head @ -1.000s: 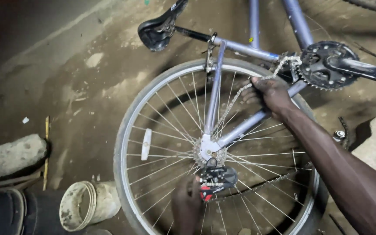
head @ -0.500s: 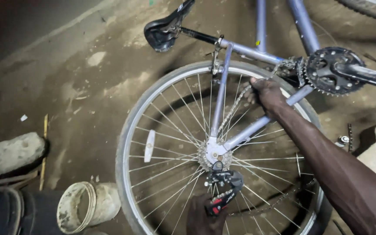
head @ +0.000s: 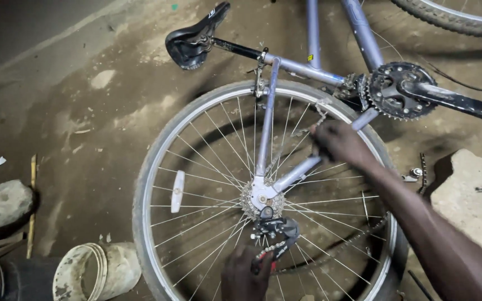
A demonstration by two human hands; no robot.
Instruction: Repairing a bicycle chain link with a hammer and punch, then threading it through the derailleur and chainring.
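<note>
Head view: your left hand [head: 246,273] pinches the rear derailleur [head: 275,231]; right hand [head: 338,142] clamps the chain [head: 302,132] by the chainstay [head: 319,159].

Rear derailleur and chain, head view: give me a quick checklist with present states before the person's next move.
1. Left hand at rear derailleur: ok.
2. Right hand gripping the chain near the chainstay: ok.
3. Chain seated on chainring: cannot tell.
4. Chain seated on cassette: cannot tell.
5. Rear wheel axle sitting in the frame dropout: ok.
6. Fingers out of the spokes: cannot tell.
</note>
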